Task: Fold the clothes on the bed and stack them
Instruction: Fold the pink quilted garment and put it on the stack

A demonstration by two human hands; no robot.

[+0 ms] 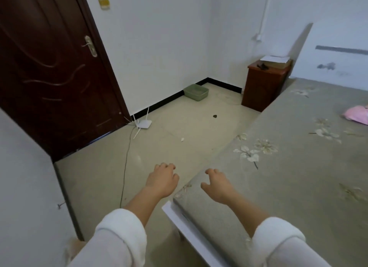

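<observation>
Far up and to the left of the left hand (pixel 162 180) stands a dark brown door (pixel 49 67), closed, with a metal handle. Nearer, still up and left of that hand, a white router (pixel 144 124) lies on the floor (pixel 179 127) by the foot of the door frame, and its cable (pixel 126 163) runs down the floor past the left of the wrist.

The left hand is stretched out over the floor, palm down, fingers loosely curled and holding nothing. A white sleeve (pixel 119 233) covers the forearm behind it.

Beyond both hands, in the far corner, a green tray (pixel 196 92) sits on the floor against the wall.

Just beside the left hand, to its right, the right hand (pixel 218 187) is above the near corner of the bed (pixel 298 177), palm down, fingers loosely bent, thumb spread, gripping nothing. I cannot tell whether it touches the cover.

Up and to the right of the right hand, a reddish wooden nightstand (pixel 262 83) stands against the side of the bed.

The bed cover is grey-green with pale flowers. The only clothing in view is a pink garment (pixel 357 114), well apart from the right hand, far up and to its right, lying on the bed at the frame's edge. It looks rumpled, and only part of it shows.
</observation>
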